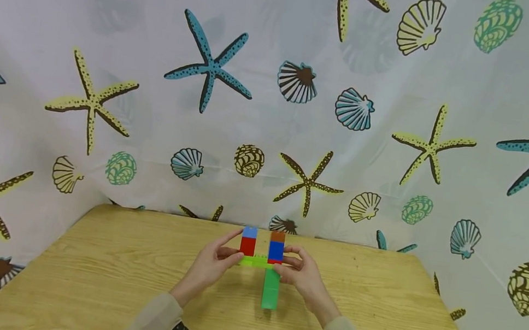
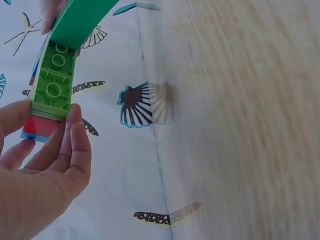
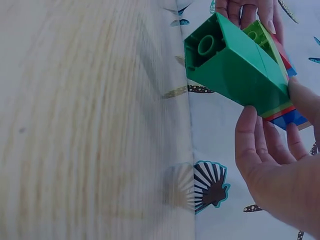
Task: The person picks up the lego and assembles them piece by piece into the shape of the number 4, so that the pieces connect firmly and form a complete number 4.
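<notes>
Both hands hold one build of toy building bricks, raised over the table. Its light green brick (image 1: 253, 261) lies level, its hollow underside showing in the left wrist view. On the left end sits a red brick (image 1: 247, 246) topped by a light blue brick (image 1: 249, 232). The right end carries a thin red piece, a blue brick (image 1: 276, 250) and a brown brick (image 1: 277, 237); below it hangs a column of green bricks (image 1: 271, 288). My left hand (image 1: 210, 260) pinches the left end between thumb and fingers. My right hand (image 1: 305, 280) grips the right end around the stack.
A wooden table (image 1: 133, 264) spreads beneath the hands. Behind it and along both sides hangs a white curtain (image 1: 249, 124) printed with starfish and shells. Each wrist wears a small black camera, one by the left sleeve (image 1: 154, 316), one by the right.
</notes>
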The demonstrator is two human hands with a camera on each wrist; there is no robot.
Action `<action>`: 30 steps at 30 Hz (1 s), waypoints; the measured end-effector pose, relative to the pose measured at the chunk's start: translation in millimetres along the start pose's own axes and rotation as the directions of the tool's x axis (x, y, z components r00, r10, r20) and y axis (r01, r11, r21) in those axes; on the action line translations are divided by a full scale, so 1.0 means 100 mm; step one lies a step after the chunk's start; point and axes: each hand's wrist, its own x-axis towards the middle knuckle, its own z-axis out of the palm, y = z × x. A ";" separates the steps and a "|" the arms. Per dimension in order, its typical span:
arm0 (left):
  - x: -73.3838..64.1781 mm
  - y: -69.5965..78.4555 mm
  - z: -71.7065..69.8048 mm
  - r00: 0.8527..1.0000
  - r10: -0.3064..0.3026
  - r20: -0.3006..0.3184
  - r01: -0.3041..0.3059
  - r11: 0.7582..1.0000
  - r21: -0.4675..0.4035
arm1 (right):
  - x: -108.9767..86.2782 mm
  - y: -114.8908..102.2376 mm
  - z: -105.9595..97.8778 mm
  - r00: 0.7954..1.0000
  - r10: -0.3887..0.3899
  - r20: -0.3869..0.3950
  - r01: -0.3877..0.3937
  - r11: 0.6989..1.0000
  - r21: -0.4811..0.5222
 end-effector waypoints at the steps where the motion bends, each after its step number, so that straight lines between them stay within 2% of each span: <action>1: 0.00 -0.01 0.00 1.000 -0.007 0.005 0.007 1.000 0.001 | 0.00 0.00 0.00 1.000 0.015 0.012 -0.015 1.000 0.009; 6: 0.04 -0.05 -0.03 0.998 -0.033 0.044 0.031 0.999 0.039 | 0.00 0.00 0.03 0.997 0.058 0.048 -0.059 0.998 0.022; 12: 0.14 -0.13 -0.06 0.994 -0.047 0.097 0.041 0.997 0.064 | 0.04 0.03 0.06 0.994 0.103 0.044 -0.103 0.994 0.019; 17: 0.18 -0.19 -0.09 0.994 -0.044 0.096 0.036 0.996 0.083 | 0.10 0.09 0.06 0.991 0.123 0.043 -0.124 0.992 0.015; 24: 0.22 -0.28 -0.07 0.993 -0.074 0.087 0.068 0.995 0.071 | 0.15 0.16 0.05 0.988 0.145 0.053 -0.145 0.989 -0.008; 30: 0.27 -0.29 -0.06 0.988 -0.094 0.123 0.087 0.995 0.057 | 0.17 0.18 0.02 0.984 0.160 0.071 -0.164 0.985 0.055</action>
